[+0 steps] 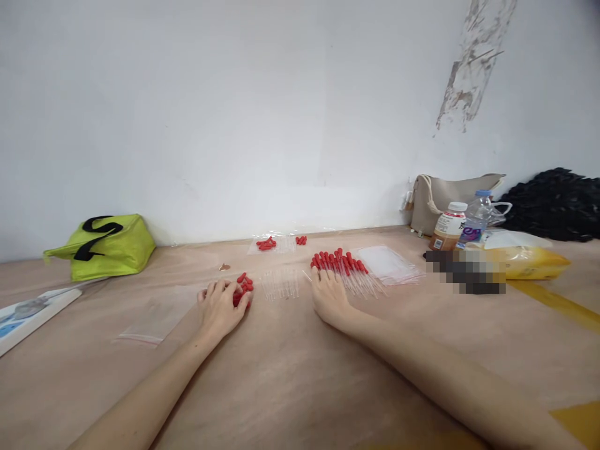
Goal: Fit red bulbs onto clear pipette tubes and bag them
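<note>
I seem to be between pieces, fitting red caps [244,281] onto clear tubes [281,285]; the next move calls for one of each. My left hand [219,309] bends loosely over the caps, thumb apart, with the tubes on the desk [272,375] between my hands. My right hand's [329,297] fingers lie close together at the capped droppers [351,265]; I can't tell whether either pinches anything.
</note>
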Available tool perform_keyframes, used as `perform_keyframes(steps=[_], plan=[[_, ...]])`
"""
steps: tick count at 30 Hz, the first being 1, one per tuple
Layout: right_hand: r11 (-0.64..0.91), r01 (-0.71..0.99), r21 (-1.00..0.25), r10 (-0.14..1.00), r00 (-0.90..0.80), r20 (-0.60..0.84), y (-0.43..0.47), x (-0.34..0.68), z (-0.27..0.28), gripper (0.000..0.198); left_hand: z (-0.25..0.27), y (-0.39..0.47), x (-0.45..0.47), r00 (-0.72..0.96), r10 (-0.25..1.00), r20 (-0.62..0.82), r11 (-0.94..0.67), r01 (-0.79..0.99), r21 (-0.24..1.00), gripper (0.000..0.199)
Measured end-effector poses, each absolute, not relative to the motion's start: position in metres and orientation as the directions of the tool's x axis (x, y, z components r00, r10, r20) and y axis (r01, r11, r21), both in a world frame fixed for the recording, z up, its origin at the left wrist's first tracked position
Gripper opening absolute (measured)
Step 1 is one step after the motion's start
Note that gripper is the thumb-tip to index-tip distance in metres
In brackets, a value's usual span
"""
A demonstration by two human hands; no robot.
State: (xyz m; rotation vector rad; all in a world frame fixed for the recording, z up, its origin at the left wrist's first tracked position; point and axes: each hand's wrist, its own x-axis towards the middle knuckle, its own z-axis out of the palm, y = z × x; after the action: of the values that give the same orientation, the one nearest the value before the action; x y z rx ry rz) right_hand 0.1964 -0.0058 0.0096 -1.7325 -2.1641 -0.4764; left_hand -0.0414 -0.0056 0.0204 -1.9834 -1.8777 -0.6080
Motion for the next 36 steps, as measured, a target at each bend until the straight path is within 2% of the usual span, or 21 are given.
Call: perform_keyframes(steps=[4,9,11,14,17,19,21,24,36], plan=[[0.316,0.942,0.11,0.808,-0.328,0.488,-0.02,0.229,0.004,0.032,0.02,-0.003,-0.041,0.007,0.849,0.528,-0.05,0.997,0.066,0.019],[0.436,0.9,0.003,0.763,-0.372,0.528,-0.031,0.25,0.007,0.025,0.025,-0.003,-0.04,0.036,0.776,0.63,-0.15,0.98,0.129,0.022],[0.469,0.877,-0.105,0.745,-0.329,0.58,-0.036,0.251,0.008,0.024,0.026,-0.008,-0.035,0.086,0.767,0.636,-0.292,0.929,0.227,0.02],[0.529,0.812,-0.246,0.725,-0.282,0.628,-0.045,0.248,0.006,0.023,0.022,-0.019,-0.02,0.225,0.813,0.537,-0.499,0.743,0.445,0.018],[0.608,0.747,-0.269,0.704,-0.35,0.618,-0.052,0.245,0.003,0.022,0.013,-0.034,-0.006,0.374,0.827,0.42,-0.561,0.59,0.58,0.015],[0.654,0.711,-0.258,0.682,-0.406,0.608,-0.055,0.243,0.0,0.022,0.008,-0.042,0.0,0.461,0.82,0.34,-0.561,0.529,0.637,0.024],[0.691,0.68,-0.245,0.66,-0.455,0.598,-0.057,0.241,-0.001,0.022,0.007,-0.047,0.003,0.532,0.795,0.292,-0.578,0.516,0.633,0.023],[0.728,0.646,-0.229,0.636,-0.514,0.575,-0.06,0.237,-0.001,0.023,0.009,-0.049,0.005,0.571,0.765,0.297,-0.615,0.511,0.601,0.022],[0.726,0.646,-0.237,0.646,-0.522,0.557,-0.064,0.225,0.003,0.022,0.013,-0.049,0.016,0.511,0.794,0.328,-0.588,0.513,0.625,0.02]])
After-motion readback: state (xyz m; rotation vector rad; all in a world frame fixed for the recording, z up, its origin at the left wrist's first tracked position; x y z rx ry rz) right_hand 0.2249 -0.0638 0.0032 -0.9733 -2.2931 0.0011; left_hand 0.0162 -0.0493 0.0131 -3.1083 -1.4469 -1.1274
